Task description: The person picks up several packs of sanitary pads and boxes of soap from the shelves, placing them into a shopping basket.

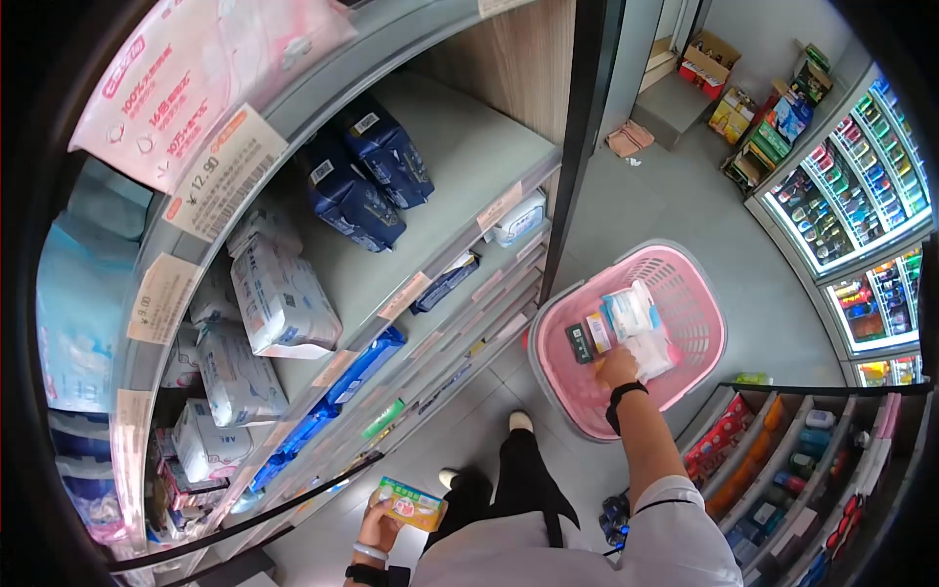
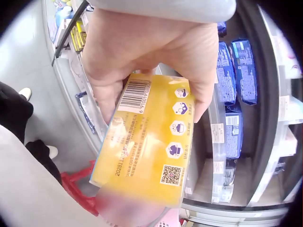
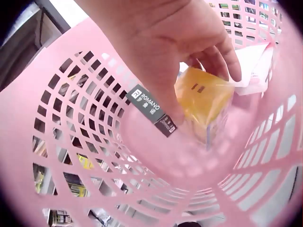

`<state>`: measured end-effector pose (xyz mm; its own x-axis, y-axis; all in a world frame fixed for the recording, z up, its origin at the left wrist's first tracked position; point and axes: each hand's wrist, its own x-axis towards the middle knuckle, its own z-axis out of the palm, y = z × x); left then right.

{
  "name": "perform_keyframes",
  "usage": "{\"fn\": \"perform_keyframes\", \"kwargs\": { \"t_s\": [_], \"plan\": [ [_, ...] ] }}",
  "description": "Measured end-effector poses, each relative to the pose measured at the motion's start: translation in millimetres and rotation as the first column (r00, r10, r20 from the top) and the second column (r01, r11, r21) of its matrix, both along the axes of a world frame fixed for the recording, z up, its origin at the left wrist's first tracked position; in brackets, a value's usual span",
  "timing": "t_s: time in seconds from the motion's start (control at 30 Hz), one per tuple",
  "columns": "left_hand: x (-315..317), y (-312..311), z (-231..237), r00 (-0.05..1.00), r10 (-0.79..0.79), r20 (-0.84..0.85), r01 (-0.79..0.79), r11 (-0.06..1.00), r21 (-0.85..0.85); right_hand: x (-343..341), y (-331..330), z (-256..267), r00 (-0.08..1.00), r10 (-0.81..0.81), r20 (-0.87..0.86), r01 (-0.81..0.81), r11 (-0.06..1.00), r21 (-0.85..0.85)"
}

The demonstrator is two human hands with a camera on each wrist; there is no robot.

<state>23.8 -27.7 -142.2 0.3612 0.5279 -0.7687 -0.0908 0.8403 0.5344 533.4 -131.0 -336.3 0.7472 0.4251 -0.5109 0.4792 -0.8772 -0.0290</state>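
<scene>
In the head view the right hand reaches down into a pink basket. Its thumb and fingers grip a yellow-topped pack in the right wrist view. Beside that pack lies a dark ROMANO box; white packs rest in the basket too. Low in the head view, the left hand holds a yellow and green box. The left wrist view shows the left hand gripping this box by its sides, its yellow face with barcode and QR code visible.
Shelves with dark blue packs and white packs stand at the left. A low rack of goods is at the lower right. Lit drink coolers and cardboard boxes stand farther back.
</scene>
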Motion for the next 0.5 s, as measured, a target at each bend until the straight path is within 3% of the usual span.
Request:
{"fn": "perform_keyframes", "kwargs": {
  "t_s": [0.13, 0.2, 0.23, 0.27, 0.3, 0.33, 0.4, 0.47, 0.5],
  "plan": [
    [34, 15, 9, 0.999, -0.045, 0.016, 0.044, 0.999, 0.026, 15, 6, 29, 0.991, -0.042, -0.126, 0.044, 0.999, 0.011],
    [51, 22, 14, 0.996, -0.088, -0.012, 0.088, 0.995, 0.038, 20, 14, 47, 0.985, -0.029, -0.168, 0.050, 0.991, 0.122],
    [63, 24, 15, 0.996, -0.083, -0.021, 0.083, 0.996, 0.040, 16, 14, 58, 0.991, 0.107, -0.076, -0.086, 0.967, 0.239],
    [68, 29, 12, 0.992, -0.126, 0.030, 0.124, 0.991, 0.048, 4, 15, 89, 0.989, 0.122, -0.080, -0.100, 0.966, 0.237],
    [78, 30, 12, 0.990, -0.125, 0.060, 0.122, 0.991, 0.055, -14, 18, 136, 0.960, 0.173, -0.221, -0.073, 0.914, 0.398],
    [92, 31, 13, 0.987, -0.129, 0.097, 0.124, 0.990, 0.063, -28, 23, 166, 0.910, 0.238, -0.341, -0.018, 0.842, 0.540],
    [117, 34, 16, 0.972, -0.154, 0.177, 0.148, 0.988, 0.050, -56, 12, 182, 0.688, 0.488, -0.538, -0.066, 0.780, 0.622],
    [148, 35, 21, 0.945, -0.187, 0.270, 0.182, 0.982, 0.043, -97, 6, 225, 0.588, 0.490, -0.644, -0.082, 0.828, 0.555],
    [164, 34, 25, 0.922, -0.201, 0.331, 0.193, 0.980, 0.059, -111, 3, 235, 0.489, 0.470, -0.735, 0.077, 0.816, 0.573]
  ]
}}
